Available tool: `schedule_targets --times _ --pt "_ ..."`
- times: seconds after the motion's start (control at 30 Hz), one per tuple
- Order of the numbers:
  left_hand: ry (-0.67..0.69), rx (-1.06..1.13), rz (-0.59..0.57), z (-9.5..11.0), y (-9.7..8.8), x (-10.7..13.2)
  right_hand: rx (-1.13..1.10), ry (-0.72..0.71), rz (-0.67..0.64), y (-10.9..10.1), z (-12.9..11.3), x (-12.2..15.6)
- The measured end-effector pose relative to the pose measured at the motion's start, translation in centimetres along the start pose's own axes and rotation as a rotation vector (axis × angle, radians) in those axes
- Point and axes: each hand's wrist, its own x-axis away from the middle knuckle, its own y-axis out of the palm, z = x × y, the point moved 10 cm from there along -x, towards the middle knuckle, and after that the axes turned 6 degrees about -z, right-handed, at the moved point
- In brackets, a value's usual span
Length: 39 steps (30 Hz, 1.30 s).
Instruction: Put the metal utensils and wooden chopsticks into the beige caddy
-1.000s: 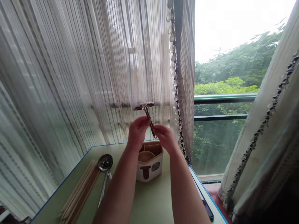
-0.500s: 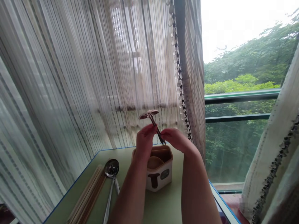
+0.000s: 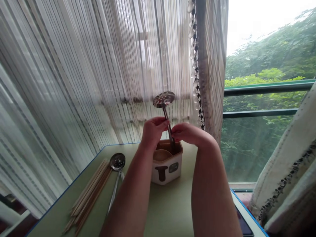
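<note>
In the head view, we hold the perforated skimmer head-up over the container, its handle slightly tilted. Our left hand has thumb and fingers pinched on the handle's middle; our right hand has its fingertips closed together on it lower down. The handle's lower end reaches into the container's back compartment — we cannot tell whether it touches the bottom. The container stands near the far edge of the table. Along the table's left edge we see a bundle of wooden sticks, with a metal ladle just beside it, bowl toward the far edge. By the right edge lies a dark, flat device — partly hidden by our right forearm.
</note>
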Motion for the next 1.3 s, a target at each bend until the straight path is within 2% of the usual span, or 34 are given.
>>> schedule_targets --times 0.13,0.23,0.4,0.47,0.53,0.6,0.67,0.8,0.9,1.03,1.13,1.3 --pt "-0.019 -0.080 0.004 0.2 -0.3 0.1 -0.001 0.047 -0.085 0.5 0.7 0.1" --pt "-0.003 -0.061 0.014 0.6 -0.3 0.2 0.001 0.072 -0.154 0.8 0.8 0.7" --pt "0.018 -0.032 0.027 0.0 -0.2 0.1 0.096 0.073 -0.089 -0.2 0.9 0.8" --pt "0.030 -0.065 0.010 -0.4 -0.1 -0.1 0.073 0.129 0.001 -1.3 1.7 0.9" --pt "0.020 -0.096 -0.021 -1.0 0.1 -0.2 0.047 0.195 0.207 -3.8 2.5 1.5" --pt "0.004 -0.125 -0.042 -1.6 0.2 -0.3 0.013 0.187 0.446 -6.6 2.1 3.0" --pt "-0.016 -0.155 -0.066 -2.3 0.3 -0.3 -0.076 0.079 0.607 -8.3 0.5 4.4" --pt "-0.072 -0.184 -0.147 -3.5 1.2 -0.3 -0.346 -0.177 0.734 -9.2 -2.7 6.0" --pt "-0.097 -0.203 -0.189 -4.0 1.6 -0.2 -0.358 -0.243 0.747 -9.0 -3.8 6.1" --pt "-0.142 -0.225 -0.225 -4.4 1.8 -0.1 -0.320 -0.227 0.707 -8.8 -3.4 5.7" --pt "-0.173 -0.243 -0.246 -4.7 2.0 0.1 -0.285 -0.162 0.656 -8.7 -2.8 5.8" --pt "-0.192 -0.258 -0.325 -5.5 3.0 0.4 -0.071 -0.003 0.548 -8.0 -2.2 6.3"
